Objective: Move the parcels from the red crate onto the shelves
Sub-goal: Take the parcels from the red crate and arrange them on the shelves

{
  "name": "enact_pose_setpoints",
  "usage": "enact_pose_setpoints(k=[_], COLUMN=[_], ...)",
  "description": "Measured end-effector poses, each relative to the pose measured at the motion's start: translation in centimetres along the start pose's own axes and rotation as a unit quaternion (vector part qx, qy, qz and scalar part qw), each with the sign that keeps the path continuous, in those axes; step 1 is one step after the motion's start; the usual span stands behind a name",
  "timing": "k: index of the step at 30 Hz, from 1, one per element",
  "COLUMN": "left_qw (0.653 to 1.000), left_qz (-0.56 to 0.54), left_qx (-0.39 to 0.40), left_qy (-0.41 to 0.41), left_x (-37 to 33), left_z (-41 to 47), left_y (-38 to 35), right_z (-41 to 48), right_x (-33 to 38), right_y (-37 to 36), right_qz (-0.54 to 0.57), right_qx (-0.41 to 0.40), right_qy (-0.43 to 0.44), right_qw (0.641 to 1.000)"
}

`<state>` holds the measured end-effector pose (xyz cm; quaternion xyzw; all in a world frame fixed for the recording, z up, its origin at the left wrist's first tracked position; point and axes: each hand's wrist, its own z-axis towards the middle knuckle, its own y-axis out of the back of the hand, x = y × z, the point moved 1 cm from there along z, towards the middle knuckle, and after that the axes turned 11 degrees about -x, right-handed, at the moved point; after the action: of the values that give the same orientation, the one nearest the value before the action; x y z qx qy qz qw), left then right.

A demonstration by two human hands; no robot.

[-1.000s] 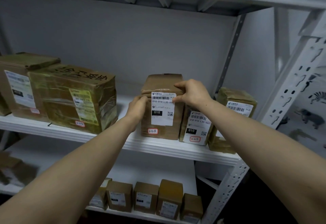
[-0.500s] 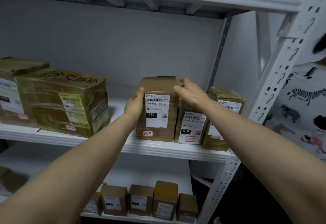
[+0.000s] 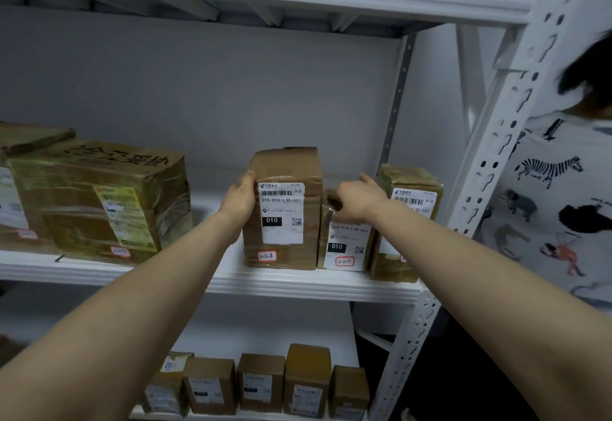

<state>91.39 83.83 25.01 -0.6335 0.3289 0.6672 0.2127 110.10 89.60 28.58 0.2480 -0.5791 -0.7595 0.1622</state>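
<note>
In the head view, a tall parcel of creased brown cardboard is standing upright on the white metal middle shelf, carrying a white shipping label reading "010-010-L30-551", a black block with "010", a QR code and, lower down, a red-outlined tag handwritten "3-28". The left hand is gripping its left edge, fingers curling round the side. Pressing against its right side, a shorter parcel – glossy with clear tape – is showing the same code and a tag "3-27". The right hand is reaching over its top, index finger stretching forward; whether it is grasping anything cannot be told from this angle. Just beside it a third parcel, wrapped in yellowish tape, is sitting by the perforated white upright. Well to the left, a large box is glinting under wrinkled tape, with black handwriting across its lid and a tag that seems to read "3-23". Below, a row of small boxes is lining the lower shelf.
</note>
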Motion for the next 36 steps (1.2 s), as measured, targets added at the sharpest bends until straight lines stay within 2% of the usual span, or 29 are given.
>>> enact_pose_setpoints(k=[4, 6, 9, 11, 16, 17, 19, 21, 23, 27, 31, 36], left_qw=[1.000, 1.000, 1.000, 1.000, 1.000, 1.000, 1.000, 1.000, 1.000, 1.000, 1.000, 1.000], left_qz=[0.013, 0.024, 0.027, 0.029, 0.019, 0.013, 0.002, -0.002, -0.002, 0.005, 0.005, 0.009], left_qx=[-0.009, -0.007, -0.009, -0.010, -0.009, -0.008, -0.011, -0.008, 0.001, 0.001, -0.007, -0.029], left_qy=[-0.005, -0.008, -0.007, -0.005, 0.006, 0.007, 0.003, -0.003, -0.009, -0.014, -0.005, 0.004], left_x=[0.1, 0.2, 0.3, 0.3, 0.5, 0.6, 0.7, 0.8, 0.7, 0.5, 0.6, 0.7], left_z=[0.2, 0.2, 0.1, -0.1, -0.4, -0.4, -0.4, -0.5, -0.6, -0.7, -0.6, -0.8], left_y=[0.2, 0.3, 0.4, 0.5, 0.9, 0.9, 1.0, 0.9, 0.7, 0.4, 0.5, 0.2], right_z=[0.3, 0.5, 0.2, 0.3, 0.5, 0.5, 0.6, 0.3, -0.1, -0.2, 0.1, -0.5], right_x=[-0.1, 0.0, 1.0, 1.4, 1.5, 1.3, 0.6, 0.2, -0.3, -0.8, -1.0, -1.5], right_y=[-0.4, -0.4, 0.2, 0.1, 0.3, 0.3, 0.0, -0.5, -1.5, -2.1, -2.0, -1.7], right_qz=[0.042, 0.134, 0.266, 0.280, 0.333, 0.326, 0.237, 0.106, 0.033, -0.016, -0.052, -0.037], right_qx=[-0.009, -0.030, -0.059, -0.066, -0.072, -0.077, -0.067, -0.022, -0.007, -0.050, -0.053, -0.042], right_qy=[-0.025, -0.055, -0.022, -0.006, -0.047, -0.067, -0.087, -0.065, -0.042, -0.034, -0.006, 0.000], right_qw=[0.999, 0.989, 0.962, 0.958, 0.939, 0.940, 0.965, 0.992, 0.999, 0.998, 0.997, 0.998])
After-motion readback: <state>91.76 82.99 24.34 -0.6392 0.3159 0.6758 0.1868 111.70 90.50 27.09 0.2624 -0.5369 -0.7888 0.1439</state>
